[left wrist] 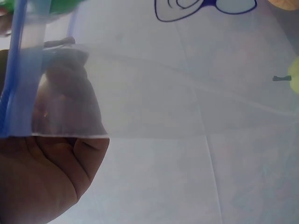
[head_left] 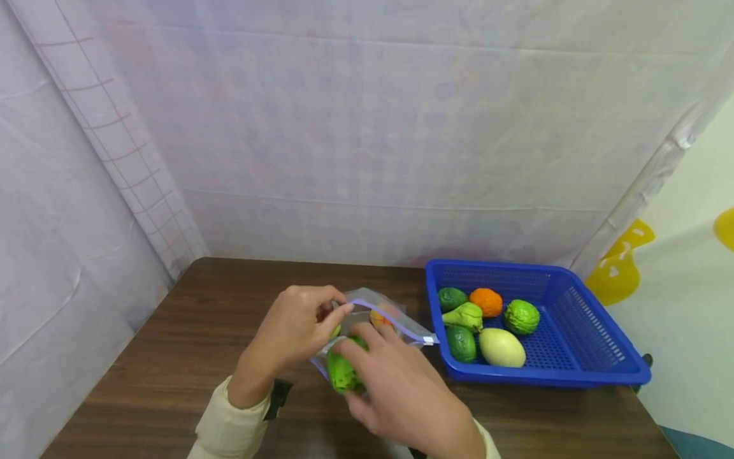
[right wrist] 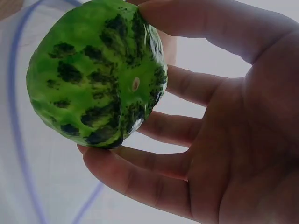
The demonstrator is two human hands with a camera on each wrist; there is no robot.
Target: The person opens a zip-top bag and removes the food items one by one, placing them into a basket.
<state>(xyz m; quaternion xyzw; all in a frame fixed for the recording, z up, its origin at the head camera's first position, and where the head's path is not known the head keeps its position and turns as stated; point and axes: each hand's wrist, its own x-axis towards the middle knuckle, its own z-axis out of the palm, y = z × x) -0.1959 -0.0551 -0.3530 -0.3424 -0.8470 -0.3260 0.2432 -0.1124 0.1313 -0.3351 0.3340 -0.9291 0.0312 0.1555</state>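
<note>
My right hand (head_left: 404, 386) grips a bumpy green custard apple (head_left: 343, 371) by its sides, over the mouth of a clear zip bag. The right wrist view shows the fruit's dark-blotched skin and my fingertips around it. My left hand (head_left: 295, 325) pinches the rim of the zip bag (head_left: 367, 298), whose mouth gapes between its purple-blue zip edges. Through the plastic an orange-yellow fruit (head_left: 381, 317) shows inside. A yellow-green fruit with a stem (left wrist: 295, 77) appears at the right edge of the left wrist view. The bag's lower part is hidden behind my hands.
A blue plastic basket (head_left: 602, 341) stands to the right, close to the bag's slider. It holds dark green avocados (head_left: 460, 344), an orange (head_left: 486, 302), another green custard apple (head_left: 521, 317), a pale yellow melon (head_left: 502, 347) and a light green fruit (head_left: 466, 315). A white curtain hangs behind the wooden table (head_left: 172, 357).
</note>
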